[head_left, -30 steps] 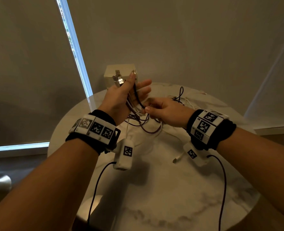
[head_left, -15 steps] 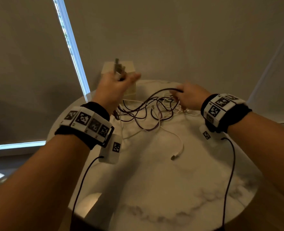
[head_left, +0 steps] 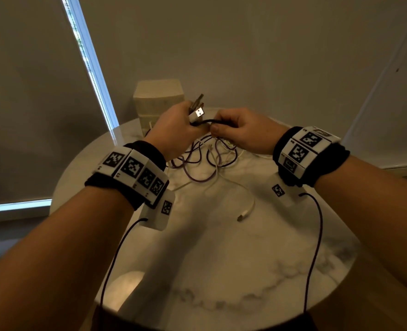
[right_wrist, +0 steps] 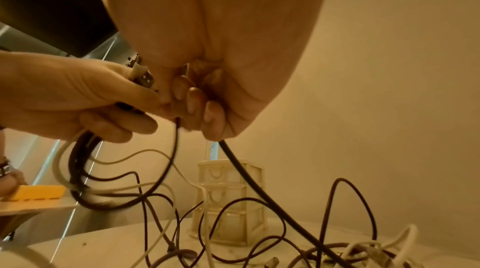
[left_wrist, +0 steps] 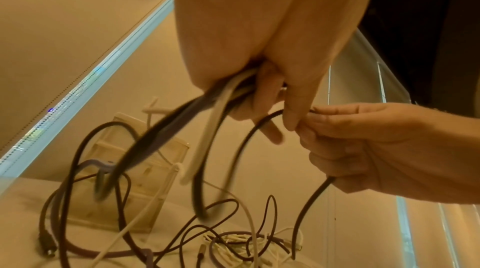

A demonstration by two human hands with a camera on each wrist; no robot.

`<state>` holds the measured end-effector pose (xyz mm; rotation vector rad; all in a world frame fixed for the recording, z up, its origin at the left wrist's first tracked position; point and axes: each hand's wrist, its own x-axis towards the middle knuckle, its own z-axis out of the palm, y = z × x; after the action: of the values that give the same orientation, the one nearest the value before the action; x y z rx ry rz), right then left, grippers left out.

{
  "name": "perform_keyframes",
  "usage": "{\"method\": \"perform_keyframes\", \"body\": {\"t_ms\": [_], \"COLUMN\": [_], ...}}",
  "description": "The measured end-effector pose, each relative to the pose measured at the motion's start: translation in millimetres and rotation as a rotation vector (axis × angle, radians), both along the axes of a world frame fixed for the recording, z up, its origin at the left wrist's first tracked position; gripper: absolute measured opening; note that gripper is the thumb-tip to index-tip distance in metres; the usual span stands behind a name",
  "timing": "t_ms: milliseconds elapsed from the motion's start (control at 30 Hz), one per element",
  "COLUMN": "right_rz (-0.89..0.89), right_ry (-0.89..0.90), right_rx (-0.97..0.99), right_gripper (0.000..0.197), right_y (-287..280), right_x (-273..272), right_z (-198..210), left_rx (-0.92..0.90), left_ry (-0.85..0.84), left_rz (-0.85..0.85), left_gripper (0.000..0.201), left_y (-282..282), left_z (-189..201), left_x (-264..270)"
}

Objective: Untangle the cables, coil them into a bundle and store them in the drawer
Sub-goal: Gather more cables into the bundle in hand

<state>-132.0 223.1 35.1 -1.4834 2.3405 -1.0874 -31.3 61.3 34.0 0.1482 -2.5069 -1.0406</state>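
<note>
A tangle of dark and white cables (head_left: 204, 161) lies on the round marble table (head_left: 221, 259). My left hand (head_left: 176, 130) is raised over it and grips a bunch of cable ends, with USB plugs (head_left: 197, 111) sticking up from the fist. My right hand (head_left: 240, 132) is close beside it and pinches a black cable (head_left: 207, 121) that runs between both hands. In the left wrist view dark and white cables (left_wrist: 207, 120) hang from my left fist. In the right wrist view the black cable (right_wrist: 259, 186) drops from my right fingers (right_wrist: 205, 112) to the table.
A small cream drawer unit (head_left: 158, 101) stands at the table's far edge against the wall; it shows too in the right wrist view (right_wrist: 231, 200). A white cable end (head_left: 244, 215) lies loose mid-table. Window blinds hang at left.
My right hand has come back from the far right to beside my left hand, bringing a length of black cable with it. My left hand stays raised with the plugs.
</note>
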Motion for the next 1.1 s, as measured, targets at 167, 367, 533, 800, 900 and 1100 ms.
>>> {"method": "perform_keyframes", "body": {"t_ms": [167, 367, 533, 800, 900, 1100], "right_rz": [-0.156, -0.473, -0.604, -0.436, -0.385, -0.493], "right_ry": [0.055, 0.281, 0.039, 0.264, 0.401, 0.192], "right_rx": [0.056, 0.698, 0.354, -0.7, -0.578, 0.485], "right_gripper": [0.019, 0.035, 0.027, 0.027, 0.028, 0.067], "right_y": [9, 18, 5, -15, -11, 5], "right_x": [-20, -55, -74, -78, -84, -90], "right_z": [-7, -55, -15, 99, 88, 4], "left_rx": [0.284, 0.616, 0.641, 0.607, 0.596, 0.517], "left_ry": [0.178, 0.555, 0.5, 0.394, 0.377, 0.239], "left_rz": [0.037, 0.193, 0.282, 0.391, 0.409, 0.453], "left_gripper": [0.025, 0.027, 0.029, 0.032, 0.032, 0.014], "left_y": [-1, -25, -33, -47, -47, -49], "left_z": [-3, 16, 8, -8, -11, -16], "left_x": [1, 10, 9, 14, 16, 20]}}
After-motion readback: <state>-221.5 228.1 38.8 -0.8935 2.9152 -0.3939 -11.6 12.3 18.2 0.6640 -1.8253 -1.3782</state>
